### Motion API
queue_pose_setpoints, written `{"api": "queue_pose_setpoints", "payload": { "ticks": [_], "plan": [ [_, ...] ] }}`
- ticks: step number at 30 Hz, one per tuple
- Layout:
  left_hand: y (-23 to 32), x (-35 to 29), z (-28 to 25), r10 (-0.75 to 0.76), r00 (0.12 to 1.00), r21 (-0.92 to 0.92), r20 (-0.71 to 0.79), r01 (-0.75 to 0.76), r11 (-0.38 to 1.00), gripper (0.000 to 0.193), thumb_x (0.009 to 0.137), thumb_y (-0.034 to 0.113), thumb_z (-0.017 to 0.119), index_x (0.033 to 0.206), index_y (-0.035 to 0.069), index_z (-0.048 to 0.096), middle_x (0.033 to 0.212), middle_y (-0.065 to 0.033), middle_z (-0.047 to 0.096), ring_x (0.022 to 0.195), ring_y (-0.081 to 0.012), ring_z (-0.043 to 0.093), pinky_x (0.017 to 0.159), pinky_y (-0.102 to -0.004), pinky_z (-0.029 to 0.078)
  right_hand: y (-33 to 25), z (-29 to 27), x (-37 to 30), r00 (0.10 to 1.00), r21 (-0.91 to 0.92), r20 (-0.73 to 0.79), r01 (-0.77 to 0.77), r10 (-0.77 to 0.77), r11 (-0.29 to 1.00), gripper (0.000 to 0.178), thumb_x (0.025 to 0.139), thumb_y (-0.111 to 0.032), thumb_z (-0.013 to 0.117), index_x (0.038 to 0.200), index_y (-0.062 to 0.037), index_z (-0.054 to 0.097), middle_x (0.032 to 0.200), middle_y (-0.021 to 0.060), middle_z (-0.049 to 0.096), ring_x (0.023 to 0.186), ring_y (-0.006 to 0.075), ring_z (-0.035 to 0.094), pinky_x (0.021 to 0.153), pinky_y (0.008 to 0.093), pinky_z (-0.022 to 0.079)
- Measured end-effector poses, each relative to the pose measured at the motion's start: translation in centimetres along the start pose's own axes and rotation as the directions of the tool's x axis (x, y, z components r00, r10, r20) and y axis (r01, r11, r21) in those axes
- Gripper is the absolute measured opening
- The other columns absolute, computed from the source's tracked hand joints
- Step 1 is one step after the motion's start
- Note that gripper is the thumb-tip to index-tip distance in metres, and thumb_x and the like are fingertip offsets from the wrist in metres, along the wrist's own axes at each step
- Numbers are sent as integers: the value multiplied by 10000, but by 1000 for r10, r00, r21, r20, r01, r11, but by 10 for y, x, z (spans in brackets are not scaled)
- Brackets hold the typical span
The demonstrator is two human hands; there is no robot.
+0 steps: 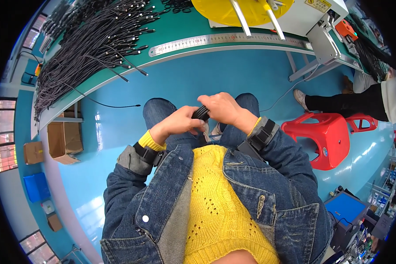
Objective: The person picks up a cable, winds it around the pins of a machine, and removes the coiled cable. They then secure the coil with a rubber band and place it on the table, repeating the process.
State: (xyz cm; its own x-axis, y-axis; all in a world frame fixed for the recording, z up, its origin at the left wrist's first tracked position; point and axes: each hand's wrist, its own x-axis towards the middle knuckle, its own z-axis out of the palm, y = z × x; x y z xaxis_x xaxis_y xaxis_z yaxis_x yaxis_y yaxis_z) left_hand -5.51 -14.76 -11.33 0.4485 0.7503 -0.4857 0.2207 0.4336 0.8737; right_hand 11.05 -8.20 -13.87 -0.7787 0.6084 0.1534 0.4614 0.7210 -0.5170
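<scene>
My left hand (177, 122) and right hand (224, 108) are close together, the fingers of both pinching a small coil of black cable (201, 113), which is held up between them above the blue floor (185, 72). Ahead, a heap of black cables (90, 50) lies on the green table (180, 27). Under its left end stands an open cardboard box (56, 138); I cannot make out its contents. A smaller carton (33, 152) sits just beside it.

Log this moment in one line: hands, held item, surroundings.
left hand: gripping black cable bundle | right hand: gripping same bundle | green bench: piled black cables, metal ruler | nearby: red stool
</scene>
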Motion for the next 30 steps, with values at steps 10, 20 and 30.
{"api": "queue_pose_setpoints", "payload": {
  "ticks": [10,20,30],
  "plan": [
    [-1,17,4,-110,994,-161,29,113,981,107,744,105,546,732,-1,540,641,-56,564,534,-114,558,425,-238,458,0,-4,2,1000,12,9,-2,1,1000,238,672,-116,591,905,-67,576,680,155,609,640,338,596,556,423,472],
    [18,11,8,-4,998,39,-56,6,999,164,748,152,627,714,23,532,541,-20,511,411,-78,476,367,-213,372,2,-3,1,992,454,0,-111,125,884,208,675,-55,524,864,-40,609,726,177,612,694,340,600,602,387,478],
    [6,5,-6,52,989,-134,138,-33,990,190,785,212,621,738,47,541,582,4,505,461,-57,449,395,-194,340,-6,-5,4,994,227,-94,-41,63,973,200,683,-33,510,859,-22,605,742,177,616,697,322,613,613,354,475]
  ]
}}
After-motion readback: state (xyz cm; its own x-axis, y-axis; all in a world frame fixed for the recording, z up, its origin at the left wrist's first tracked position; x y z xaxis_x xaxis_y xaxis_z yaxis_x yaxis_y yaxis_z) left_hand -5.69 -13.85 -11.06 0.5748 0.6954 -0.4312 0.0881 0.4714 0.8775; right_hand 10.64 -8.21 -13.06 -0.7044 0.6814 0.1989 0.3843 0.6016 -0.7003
